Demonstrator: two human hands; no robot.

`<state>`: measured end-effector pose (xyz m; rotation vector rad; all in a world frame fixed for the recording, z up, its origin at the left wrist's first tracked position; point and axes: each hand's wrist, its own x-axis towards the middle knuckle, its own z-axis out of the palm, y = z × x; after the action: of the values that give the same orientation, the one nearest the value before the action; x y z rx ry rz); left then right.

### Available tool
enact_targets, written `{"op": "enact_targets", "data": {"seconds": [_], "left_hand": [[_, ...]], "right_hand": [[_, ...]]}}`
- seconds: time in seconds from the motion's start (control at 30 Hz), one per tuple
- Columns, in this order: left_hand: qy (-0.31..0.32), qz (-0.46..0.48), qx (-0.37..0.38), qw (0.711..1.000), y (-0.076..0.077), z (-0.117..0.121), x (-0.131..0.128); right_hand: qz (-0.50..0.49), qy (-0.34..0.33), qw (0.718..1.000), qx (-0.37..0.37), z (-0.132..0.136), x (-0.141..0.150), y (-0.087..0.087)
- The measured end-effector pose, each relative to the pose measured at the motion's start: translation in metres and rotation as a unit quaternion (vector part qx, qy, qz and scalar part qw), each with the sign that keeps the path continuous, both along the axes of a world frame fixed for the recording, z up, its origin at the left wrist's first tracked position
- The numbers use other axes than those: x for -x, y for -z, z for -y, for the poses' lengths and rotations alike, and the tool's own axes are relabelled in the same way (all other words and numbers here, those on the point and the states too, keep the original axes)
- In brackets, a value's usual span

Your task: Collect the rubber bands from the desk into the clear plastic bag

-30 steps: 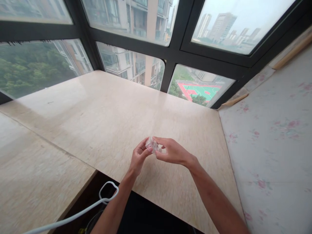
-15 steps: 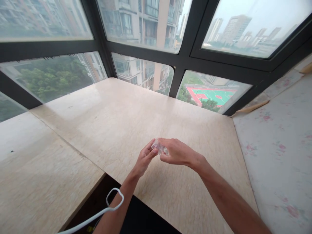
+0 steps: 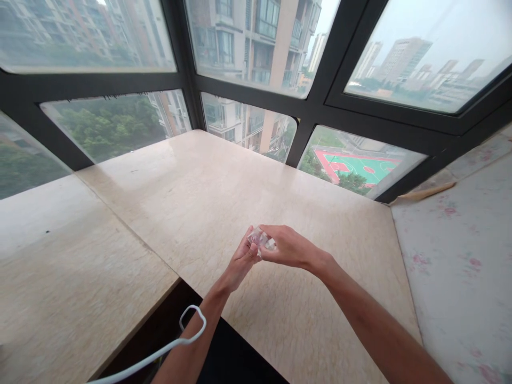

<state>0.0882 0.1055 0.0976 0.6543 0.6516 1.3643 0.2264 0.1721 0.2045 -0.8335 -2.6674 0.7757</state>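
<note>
A small clear, faceted block (image 3: 262,239) is held between both hands above the stone ledge. Its see-through body shows pale pinkish tints, and the fingers cover part of it, so its exact kind cannot be made out. My left hand (image 3: 244,255) grips its left side, with the thumb across the near face. From the right, my right hand (image 3: 291,247) closes on it, fingers over the top and thumb below. Both hands are closed around the block.
The beige marble ledge (image 3: 192,197) spreads under my hands, with a seam on its left part. Dark window frames (image 3: 316,106) border it behind. Flowered wallpaper (image 3: 452,277) stands at the right. A white looped cord or strap (image 3: 160,351) crosses before my left forearm.
The view has shifted slightly, so the window and ledge sit further right. The right fingers have moved a little on the block, and more of its clear facets show between the hands.
</note>
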Motion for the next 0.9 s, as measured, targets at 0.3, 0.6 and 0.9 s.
{"op": "enact_targets", "data": {"seconds": [0.3, 0.6, 0.9], "left_hand": [[-0.025, 0.009, -0.006, 1.000, -0.004, -0.007, 0.000], [0.019, 0.030, -0.029, 0.999, -0.003, -0.005, 0.007], [-0.025, 0.049, -0.022, 0.998, -0.009, -0.006, 0.035]], "right_hand": [[-0.044, -0.013, 0.999, 0.029, -0.003, -0.001, 0.004], [-0.092, 0.031, 0.979, 0.177, -0.007, -0.013, 0.009], [-0.213, 0.185, 0.904, 0.322, 0.000, -0.057, 0.022]]}}
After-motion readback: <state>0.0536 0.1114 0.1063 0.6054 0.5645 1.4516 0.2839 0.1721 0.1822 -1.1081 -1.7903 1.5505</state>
